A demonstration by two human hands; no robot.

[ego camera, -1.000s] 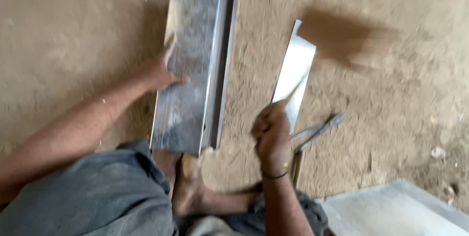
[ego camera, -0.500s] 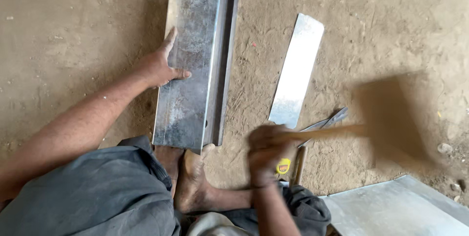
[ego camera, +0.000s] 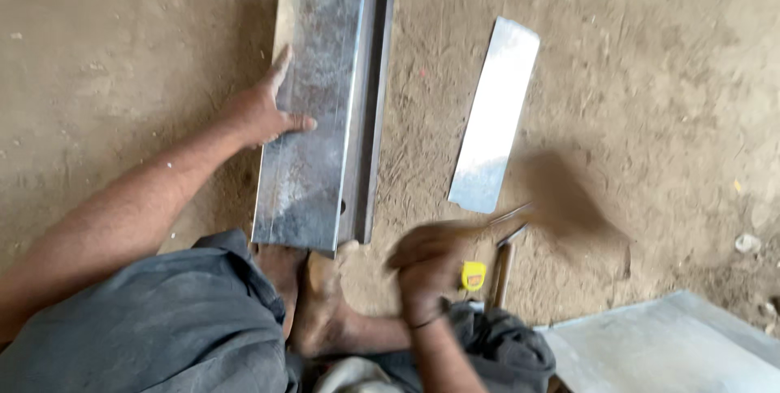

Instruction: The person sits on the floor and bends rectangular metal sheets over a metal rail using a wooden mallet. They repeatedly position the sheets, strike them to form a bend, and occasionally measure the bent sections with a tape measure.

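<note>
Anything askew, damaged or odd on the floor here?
Nothing looks damaged or spilled. The narrow flat metal strip lies loose on the dirt floor, slanted relative to the long folded galvanised sheet that the left hand steadies. The right hand and the tool in it are motion-blurred.

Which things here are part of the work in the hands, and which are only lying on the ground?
In use:
- folded metal sheet, pressed down by the left hand
- steel angle bar beside the sheet
- blurred mallet, swung by the right hand

Lying about:
- narrow metal strip
- yellow tape measure
- flat sheet at lower right
- hand tool, too blurred to name
</note>
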